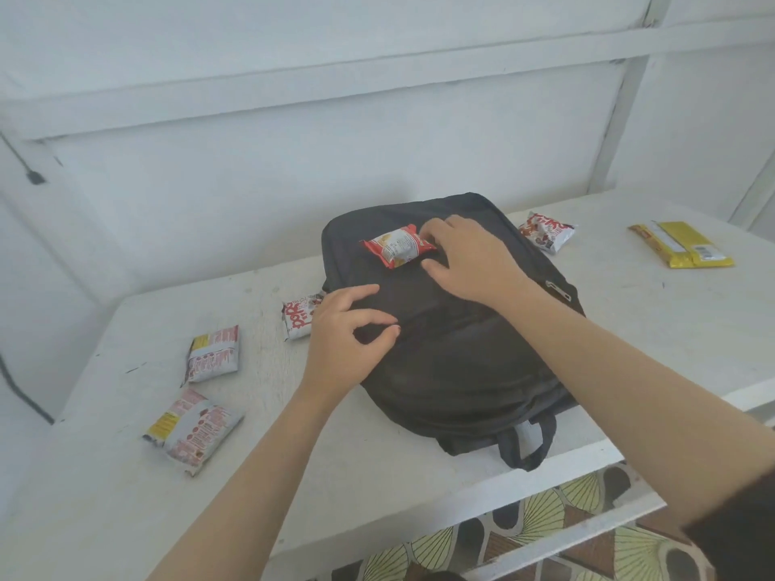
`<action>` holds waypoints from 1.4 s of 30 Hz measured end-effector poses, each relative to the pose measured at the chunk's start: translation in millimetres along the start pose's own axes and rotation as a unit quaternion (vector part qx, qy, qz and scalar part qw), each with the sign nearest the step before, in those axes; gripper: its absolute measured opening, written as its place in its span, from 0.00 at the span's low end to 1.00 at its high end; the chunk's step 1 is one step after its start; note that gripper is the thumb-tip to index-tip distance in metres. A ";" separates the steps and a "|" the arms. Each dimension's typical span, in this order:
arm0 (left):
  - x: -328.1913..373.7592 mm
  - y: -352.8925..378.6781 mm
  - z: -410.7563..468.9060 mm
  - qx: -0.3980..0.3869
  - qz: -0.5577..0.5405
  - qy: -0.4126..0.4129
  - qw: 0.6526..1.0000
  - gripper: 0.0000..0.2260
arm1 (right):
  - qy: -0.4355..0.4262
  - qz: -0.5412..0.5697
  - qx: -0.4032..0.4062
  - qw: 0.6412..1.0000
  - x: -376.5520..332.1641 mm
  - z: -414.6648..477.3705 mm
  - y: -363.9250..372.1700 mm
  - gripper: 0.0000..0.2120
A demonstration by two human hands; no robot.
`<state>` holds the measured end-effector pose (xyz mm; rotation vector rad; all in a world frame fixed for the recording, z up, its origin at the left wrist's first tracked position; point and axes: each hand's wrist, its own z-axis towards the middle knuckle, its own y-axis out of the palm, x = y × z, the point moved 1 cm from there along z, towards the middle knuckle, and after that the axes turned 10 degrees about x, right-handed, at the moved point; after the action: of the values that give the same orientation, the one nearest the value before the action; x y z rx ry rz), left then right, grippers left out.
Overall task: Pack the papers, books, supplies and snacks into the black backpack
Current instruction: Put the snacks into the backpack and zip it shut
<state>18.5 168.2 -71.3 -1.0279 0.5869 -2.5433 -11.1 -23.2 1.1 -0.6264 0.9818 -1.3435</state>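
Snack packet (396,246) against right fingers (434,227)

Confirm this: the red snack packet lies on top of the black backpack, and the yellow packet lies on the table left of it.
Wrong side. The head view shows the yellow packet on the table right of the black backpack, not left. The red snack packet does lie on top of it.

We look from one wide-angle camera worn on the head, facing forward and down, close over the black fabric backpack (461,350) on the white painted surface (377,475), white panelled wall (293,161) beyond.
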 end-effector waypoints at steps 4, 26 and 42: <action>-0.6 -0.7 -5.8 0.000 -0.006 -0.010 1.000 0.02 | -0.035 0.001 -0.047 0.998 6.6 19.1 21.3 0.28; 40.8 26.0 66.1 0.019 -0.008 0.064 0.998 0.03 | 0.135 0.356 0.215 0.900 15.8 -99.3 -38.9 0.17; 59.3 12.9 88.8 0.133 -0.026 0.175 0.975 0.04 | -0.021 0.054 0.142 0.988 0.9 -69.8 12.2 0.11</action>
<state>43.4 108.6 14.6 -0.5133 0.2939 -2.7751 -65.0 -11.1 -43.2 -0.3781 0.7602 -1.3372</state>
